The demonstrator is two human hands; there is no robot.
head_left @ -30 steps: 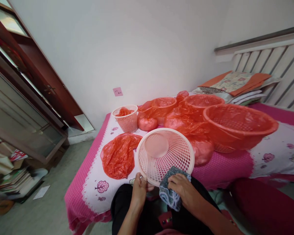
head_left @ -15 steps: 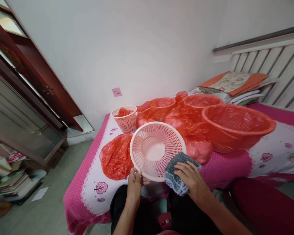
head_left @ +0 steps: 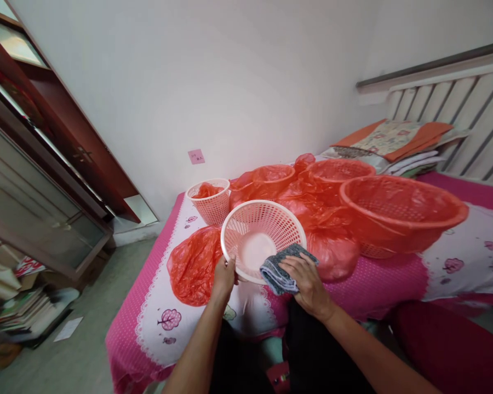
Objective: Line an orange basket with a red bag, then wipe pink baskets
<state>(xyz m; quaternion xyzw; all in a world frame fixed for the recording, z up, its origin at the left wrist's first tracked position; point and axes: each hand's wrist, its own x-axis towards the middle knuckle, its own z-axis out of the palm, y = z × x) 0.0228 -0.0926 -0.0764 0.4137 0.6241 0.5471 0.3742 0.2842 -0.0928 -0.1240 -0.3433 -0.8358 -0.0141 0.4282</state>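
Note:
My left hand (head_left: 225, 278) grips the near-left rim of a pale pink plastic basket (head_left: 252, 249) with slotted sides, its thumb over the edge. The basket is tilted so that its open mouth faces me. In my right hand (head_left: 308, 282) is a folded grey cloth (head_left: 285, 268) with a paler edge, lying against the basket's near-right rim. Left of the basket lies a crumpled red plastic bag (head_left: 195, 266). Behind it on the right are more red bags (head_left: 332, 251).
A smaller pink basket (head_left: 210, 207) with red plastic inside stands at the back left. Several baskets covered in red plastic, one large (head_left: 402, 219), fill the back and right of the pink-and-white bedspread (head_left: 148, 328). Folded fabrics (head_left: 394, 139) are stacked near the radiator (head_left: 468, 120).
The basket has moved away from me and tipped a little, my left hand rising with it. My right hand and the cloth have shifted left and up along the rim.

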